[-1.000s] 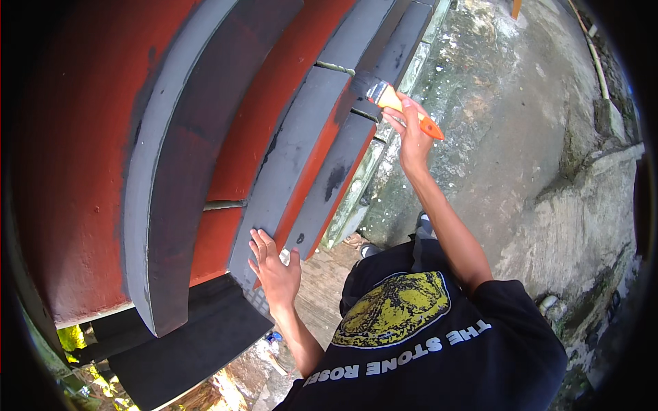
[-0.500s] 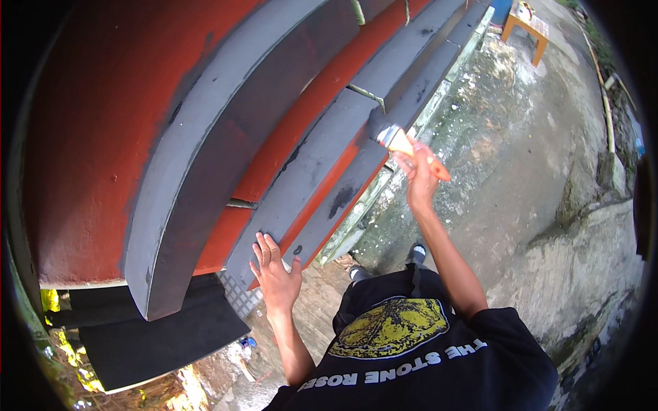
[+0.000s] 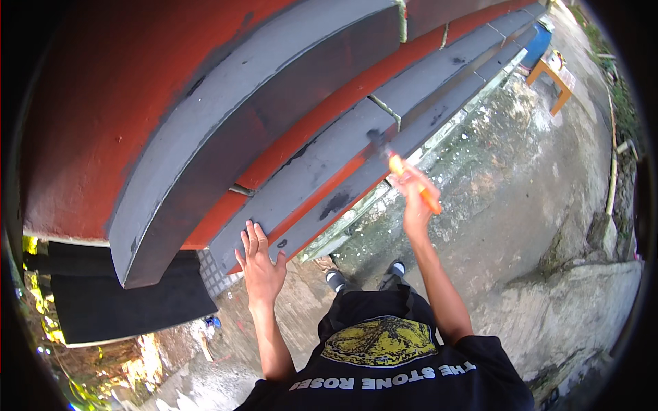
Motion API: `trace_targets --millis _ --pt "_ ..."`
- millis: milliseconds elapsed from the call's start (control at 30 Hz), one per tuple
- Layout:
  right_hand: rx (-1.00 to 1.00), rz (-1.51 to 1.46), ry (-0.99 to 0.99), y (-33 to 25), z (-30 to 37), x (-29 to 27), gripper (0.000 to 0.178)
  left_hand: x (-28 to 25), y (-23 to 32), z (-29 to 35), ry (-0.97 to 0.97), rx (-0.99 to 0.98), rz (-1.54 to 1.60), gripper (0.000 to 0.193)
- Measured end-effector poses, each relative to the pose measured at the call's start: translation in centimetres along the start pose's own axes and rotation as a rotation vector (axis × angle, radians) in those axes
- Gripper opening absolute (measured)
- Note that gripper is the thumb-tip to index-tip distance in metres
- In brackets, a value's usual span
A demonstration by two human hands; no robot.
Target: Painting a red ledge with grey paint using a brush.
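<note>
My right hand (image 3: 415, 195) is closed round the orange-and-yellow handle of a paintbrush (image 3: 395, 163). Its dark bristles touch the edge of a grey-painted ledge (image 3: 329, 161), by the end of a red strip (image 3: 332, 183). The brush is slightly smeared by motion. Fingers spread, my left hand (image 3: 262, 268) lies flat on the near end of the same ledge and holds nothing. Below the red strip runs a lower grey band (image 3: 308, 220) with dark wet-looking patches. A gap crosses the ledge a little beyond the brush.
A curved grey ledge (image 3: 205, 123) juts from the red wall (image 3: 89, 137) on the left. A black sheet (image 3: 123, 308) lies beneath it. At the far right stand a small wooden table (image 3: 554, 82) and a blue barrel (image 3: 538, 46). Stained concrete floor (image 3: 507, 198) stretches along the right.
The brush has shifted from the lower band onto the upper ledge's edge and turned steeper. My left hand stays resting on the ledge. The whole view has shifted slightly.
</note>
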State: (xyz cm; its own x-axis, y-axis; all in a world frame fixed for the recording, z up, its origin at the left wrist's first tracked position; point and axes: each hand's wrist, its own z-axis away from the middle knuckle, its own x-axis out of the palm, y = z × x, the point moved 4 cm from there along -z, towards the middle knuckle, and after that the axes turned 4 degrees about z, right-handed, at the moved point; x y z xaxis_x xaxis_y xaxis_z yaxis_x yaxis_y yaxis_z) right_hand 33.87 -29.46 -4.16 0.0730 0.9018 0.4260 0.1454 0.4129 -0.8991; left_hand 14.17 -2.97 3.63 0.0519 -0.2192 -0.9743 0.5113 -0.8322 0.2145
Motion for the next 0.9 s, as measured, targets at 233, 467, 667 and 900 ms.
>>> trace_targets --millis 233,467,667,900 --pt "0.076 -0.069 0.002 -0.7 1.1 -1.2 0.028 -0.1 -0.4 0.2 0.045 -0.022 0.017 0.079" --pt "-0.097 0.077 0.048 0.8 0.3 -0.2 0.03 -0.1 0.0 0.2 0.093 0.027 0.058 0.081" --pt "-0.022 0.063 -0.242 1.4 8.1 2.6 0.031 0.3 -1.2 0.6 0.106 0.035 0.085 0.08" --pt "0.008 -0.027 -0.145 0.7 1.8 0.4 0.033 0.7 -1.1 0.3 0.117 0.087 0.12 0.081"
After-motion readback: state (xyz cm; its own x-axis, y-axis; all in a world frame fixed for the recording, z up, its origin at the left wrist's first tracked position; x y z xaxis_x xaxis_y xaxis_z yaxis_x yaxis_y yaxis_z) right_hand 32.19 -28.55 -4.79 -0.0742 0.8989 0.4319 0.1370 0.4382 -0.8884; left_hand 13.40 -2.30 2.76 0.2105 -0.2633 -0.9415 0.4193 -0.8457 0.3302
